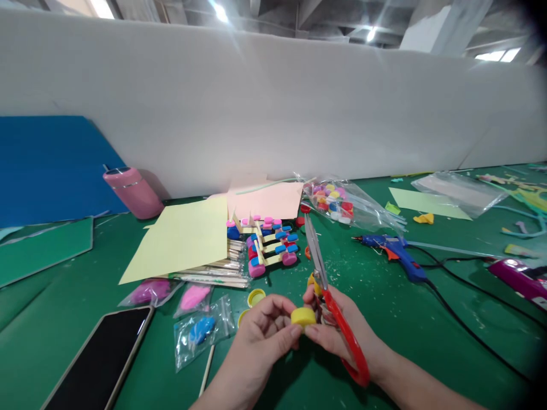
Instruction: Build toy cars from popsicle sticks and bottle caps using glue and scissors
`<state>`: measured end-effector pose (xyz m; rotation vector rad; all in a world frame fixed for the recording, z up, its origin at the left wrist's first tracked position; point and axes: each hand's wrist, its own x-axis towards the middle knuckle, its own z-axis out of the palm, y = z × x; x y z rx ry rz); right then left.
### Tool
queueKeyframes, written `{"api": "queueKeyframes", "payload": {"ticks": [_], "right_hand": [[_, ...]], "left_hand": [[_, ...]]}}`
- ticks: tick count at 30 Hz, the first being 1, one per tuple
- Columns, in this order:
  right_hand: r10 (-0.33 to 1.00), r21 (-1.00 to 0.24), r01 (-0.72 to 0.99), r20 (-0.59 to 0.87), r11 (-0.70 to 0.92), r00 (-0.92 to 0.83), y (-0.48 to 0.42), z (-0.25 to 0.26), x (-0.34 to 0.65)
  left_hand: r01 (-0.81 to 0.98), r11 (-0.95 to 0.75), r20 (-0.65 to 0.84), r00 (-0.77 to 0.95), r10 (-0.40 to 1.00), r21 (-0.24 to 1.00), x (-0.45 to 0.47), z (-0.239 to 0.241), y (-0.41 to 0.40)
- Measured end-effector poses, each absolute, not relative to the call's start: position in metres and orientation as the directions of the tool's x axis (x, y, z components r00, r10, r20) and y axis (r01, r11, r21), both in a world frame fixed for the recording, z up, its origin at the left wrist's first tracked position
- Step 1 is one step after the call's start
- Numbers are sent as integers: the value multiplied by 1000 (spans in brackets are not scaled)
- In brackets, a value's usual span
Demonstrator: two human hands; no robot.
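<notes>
My left hand (264, 329) and my right hand (342, 330) meet over the green table (397, 319), both pinching a yellow bottle cap (303, 316) between the fingertips. Red-handled scissors (331, 296) also sit in my right hand, blades shut and pointing away from me. Two more yellow caps (256, 296) lie just left of my hands. Behind them stand small stick-built cars (270, 242) with pink and blue cap wheels.
Yellow and pink paper sheets (183, 239) cover a bundle of sticks. A bag of coloured caps (337, 202), a blue glue gun (395, 253) with black cord, a pink tumbler (132, 191), a phone (100, 359) and small bags of pink and blue pieces (199, 327) lie around.
</notes>
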<state>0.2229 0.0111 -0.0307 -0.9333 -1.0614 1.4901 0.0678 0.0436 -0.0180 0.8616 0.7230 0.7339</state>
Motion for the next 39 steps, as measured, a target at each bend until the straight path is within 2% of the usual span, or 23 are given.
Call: {"api": "queueKeyframes", "payload": {"ticks": [3,9,11,13,15,17,20,23,27,32,35,39], "right_hand": [[982,-940,-334,-15,-77,-187,11,-31,224],[995,-942,-326,-51,-75,-82,12,-32,220],[996,-949,-305,-59,-76,-65,13,-33,217],[996,-956,-285,-59,-75,-62,13,-33,215],[997,-959,-274,-51,-66,-63,12,-33,215],[997,-958,-279,-42,-60,-69,12,-33,216],[995,-947,-314,-39,-67,-94,12,-33,218],[991,-953,-299,-21,-60,-131,12,-33,218],[984,-962,-270,1,-49,-181,11,-31,217],[989,-969,-238,-35,-68,-141,11,-27,218],[992,-996,-38,-76,-80,-96,12,-24,223],[994,-936,353,-31,7,-102,12,-17,232]], "left_hand": [[-213,410,-266,491,830,887,68,-17,43],[-116,311,-239,412,879,943,69,-18,44],[-50,172,-142,361,922,984,70,-20,43],[48,-66,46,333,942,997,71,-23,41],[168,-314,243,346,906,934,70,-25,39],[289,-481,356,393,848,827,68,-26,38],[421,-605,409,469,783,675,66,-28,37],[479,-667,436,511,741,571,64,-29,36],[475,-661,446,493,747,581,64,-27,36],[375,-452,339,332,880,809,62,-17,42],[182,-228,192,197,962,956,55,-10,49],[-61,0,6,95,995,998,41,-3,58]]}}
